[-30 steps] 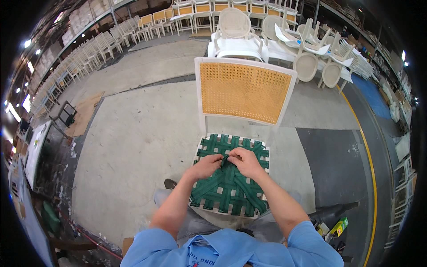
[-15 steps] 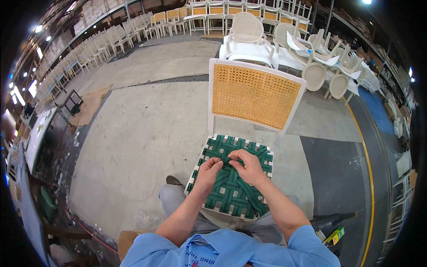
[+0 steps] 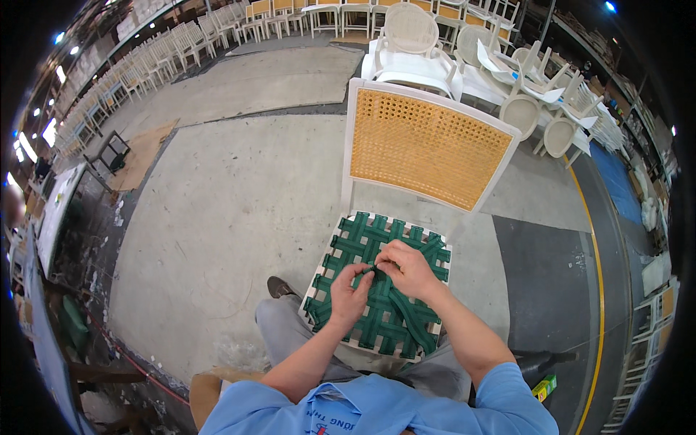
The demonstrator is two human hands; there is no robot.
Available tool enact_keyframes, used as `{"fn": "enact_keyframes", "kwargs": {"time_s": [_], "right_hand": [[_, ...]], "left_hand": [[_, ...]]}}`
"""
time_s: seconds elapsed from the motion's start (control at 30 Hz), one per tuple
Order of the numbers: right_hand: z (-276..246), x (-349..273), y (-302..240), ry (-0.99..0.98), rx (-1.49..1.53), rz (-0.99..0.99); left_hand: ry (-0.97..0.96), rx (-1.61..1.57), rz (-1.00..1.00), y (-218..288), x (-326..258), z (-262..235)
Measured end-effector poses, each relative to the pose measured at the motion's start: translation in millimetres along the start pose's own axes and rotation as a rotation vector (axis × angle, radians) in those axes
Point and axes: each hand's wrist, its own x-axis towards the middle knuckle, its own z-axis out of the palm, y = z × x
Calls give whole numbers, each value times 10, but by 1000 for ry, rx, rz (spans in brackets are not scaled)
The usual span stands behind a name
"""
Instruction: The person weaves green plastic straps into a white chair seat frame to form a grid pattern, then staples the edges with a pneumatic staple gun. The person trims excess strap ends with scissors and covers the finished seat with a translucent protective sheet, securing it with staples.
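Both of our hands meet over the middle of a chair seat: our left hand [image 3: 350, 293] lies with its fingers curled down on the green webbing [image 3: 377, 290], and our right hand [image 3: 406, 268] is just beside it, thumb and fingertips pinched together on a small dark thing [image 3: 374, 268] that sits between the two hands. We cannot tell what that small thing is, nor whether the left hand grips a strap or only presses on it. The webbing is woven in a lattice of crossing green bands stretched across the white seat frame [image 3: 317, 280], and one loose band [image 3: 413, 322] runs slantwise from under our right hand toward the near right corner of the seat. The seat belongs to a white chair [image 3: 346, 145] with a tan cane back [image 3: 420, 148] that stands upright in front of us, its back facing us across the seat. Our knees in grey trousers [image 3: 279, 326] are close against the near edge of the seat, and a dark shoe [image 3: 279, 288] shows on the concrete floor [image 3: 217, 217] to the left. Behind the chair, more white chairs [image 3: 522, 87] are stacked and crowded together, and rows of them line the far side of the hall. A yellow line [image 3: 596, 239] curves along the floor on the right.
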Motion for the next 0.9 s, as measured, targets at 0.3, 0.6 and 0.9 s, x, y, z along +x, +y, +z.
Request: {"fn": "enact_keyframes", "kwargs": {"time_s": [0.3, 0.6, 0.9], "right_hand": [[499, 306, 1288, -305, 17, 331], [1023, 1585, 1993, -204, -114, 386], [1219, 1920, 2488, -75, -268, 344]], "left_hand": [[-146, -655, -601, -928, -33, 270], [234, 699, -36, -1537, 1739, -384], [77, 916, 181, -1698, 1809, -162]]}}
